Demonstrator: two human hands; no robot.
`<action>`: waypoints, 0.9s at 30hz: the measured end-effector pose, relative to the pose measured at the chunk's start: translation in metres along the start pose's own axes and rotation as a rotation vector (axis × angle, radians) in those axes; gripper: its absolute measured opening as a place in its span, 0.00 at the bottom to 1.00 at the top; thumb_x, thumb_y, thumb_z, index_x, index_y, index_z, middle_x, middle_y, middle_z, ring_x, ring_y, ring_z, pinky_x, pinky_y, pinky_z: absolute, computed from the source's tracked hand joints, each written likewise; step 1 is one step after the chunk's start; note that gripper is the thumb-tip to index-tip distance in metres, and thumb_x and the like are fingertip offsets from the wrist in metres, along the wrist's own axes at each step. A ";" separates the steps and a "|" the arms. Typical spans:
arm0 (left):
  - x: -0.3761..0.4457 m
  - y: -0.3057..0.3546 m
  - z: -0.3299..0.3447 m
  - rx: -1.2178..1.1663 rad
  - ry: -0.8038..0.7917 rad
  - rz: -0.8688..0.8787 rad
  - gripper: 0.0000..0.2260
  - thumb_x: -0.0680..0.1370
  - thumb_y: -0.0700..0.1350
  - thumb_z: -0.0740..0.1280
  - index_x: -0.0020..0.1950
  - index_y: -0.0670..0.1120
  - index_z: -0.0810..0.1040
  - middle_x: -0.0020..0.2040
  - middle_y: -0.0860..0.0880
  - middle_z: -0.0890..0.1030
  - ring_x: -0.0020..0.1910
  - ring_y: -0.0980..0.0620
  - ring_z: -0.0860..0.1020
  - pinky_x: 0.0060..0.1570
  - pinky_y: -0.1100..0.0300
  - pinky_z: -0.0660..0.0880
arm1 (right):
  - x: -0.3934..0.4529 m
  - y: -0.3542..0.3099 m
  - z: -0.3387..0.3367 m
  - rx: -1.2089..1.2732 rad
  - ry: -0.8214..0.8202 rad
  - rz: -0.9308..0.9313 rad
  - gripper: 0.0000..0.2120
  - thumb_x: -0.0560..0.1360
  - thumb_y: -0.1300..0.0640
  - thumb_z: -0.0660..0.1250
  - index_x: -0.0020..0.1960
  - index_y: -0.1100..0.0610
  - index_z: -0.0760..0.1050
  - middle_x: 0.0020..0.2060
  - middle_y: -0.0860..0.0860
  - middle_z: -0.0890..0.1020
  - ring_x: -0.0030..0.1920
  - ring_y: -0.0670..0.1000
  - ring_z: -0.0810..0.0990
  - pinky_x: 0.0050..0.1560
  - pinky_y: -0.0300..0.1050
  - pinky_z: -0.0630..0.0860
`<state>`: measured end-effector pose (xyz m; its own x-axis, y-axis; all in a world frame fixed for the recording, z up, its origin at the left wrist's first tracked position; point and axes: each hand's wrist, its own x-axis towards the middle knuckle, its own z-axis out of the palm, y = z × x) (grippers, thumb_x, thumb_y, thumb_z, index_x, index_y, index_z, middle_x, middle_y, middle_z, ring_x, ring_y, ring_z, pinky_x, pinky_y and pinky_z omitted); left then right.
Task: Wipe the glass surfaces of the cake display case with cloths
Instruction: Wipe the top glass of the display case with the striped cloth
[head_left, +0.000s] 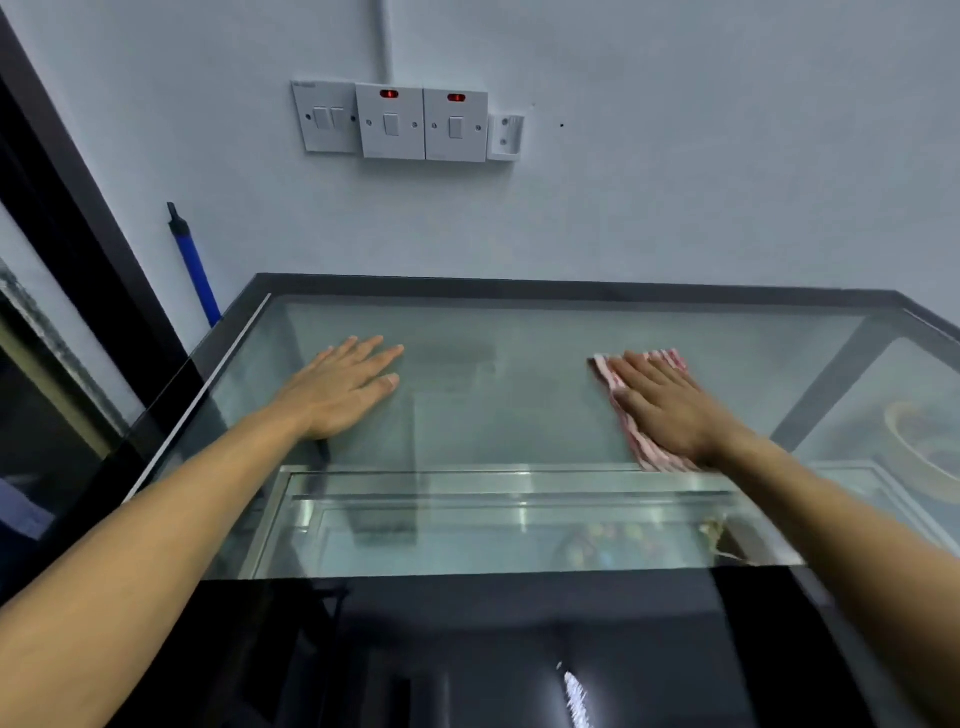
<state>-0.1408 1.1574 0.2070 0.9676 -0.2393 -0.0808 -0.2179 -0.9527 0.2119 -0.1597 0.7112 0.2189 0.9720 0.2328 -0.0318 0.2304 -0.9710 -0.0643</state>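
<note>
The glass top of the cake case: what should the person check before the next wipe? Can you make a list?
1. Red-and-white striped cloth lies flat on the clear glass top: ok.
2. Right hand presses on the cloth with straight fingers: ok.
3. Left hand rests flat on bare glass, apart from the cloth: ok for steadying, though it may leave prints.
4. Nothing lies on the glass between the hands: ok.
5. Glass is free of streaks: cannot tell, reflections hide it.
6. Blue stick handle leaning in the wall corner stays off the case top: ok.
</note>
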 end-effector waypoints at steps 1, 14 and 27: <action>0.004 -0.001 0.000 -0.013 0.008 -0.013 0.25 0.85 0.64 0.44 0.83 0.66 0.46 0.84 0.59 0.44 0.84 0.54 0.41 0.82 0.50 0.40 | 0.029 -0.012 0.000 0.015 0.024 0.091 0.45 0.74 0.26 0.26 0.85 0.46 0.46 0.84 0.49 0.50 0.84 0.53 0.48 0.82 0.55 0.40; 0.039 -0.005 -0.007 -0.012 0.042 -0.073 0.24 0.87 0.59 0.45 0.84 0.61 0.48 0.85 0.56 0.46 0.84 0.52 0.44 0.82 0.51 0.42 | -0.080 -0.076 -0.007 0.049 -0.043 -0.490 0.28 0.81 0.30 0.34 0.80 0.32 0.41 0.82 0.37 0.44 0.81 0.38 0.36 0.79 0.41 0.32; 0.034 -0.002 -0.009 -0.012 0.046 -0.072 0.25 0.87 0.59 0.46 0.84 0.61 0.48 0.85 0.56 0.46 0.84 0.53 0.44 0.82 0.51 0.42 | -0.013 -0.186 0.007 -0.013 0.018 -0.702 0.28 0.86 0.43 0.49 0.84 0.46 0.50 0.84 0.49 0.53 0.84 0.51 0.47 0.82 0.51 0.38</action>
<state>-0.1063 1.1525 0.2130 0.9856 -0.1610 -0.0518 -0.1461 -0.9648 0.2186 -0.2156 0.8888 0.2244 0.5935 0.8043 0.0291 0.8044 -0.5918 -0.0520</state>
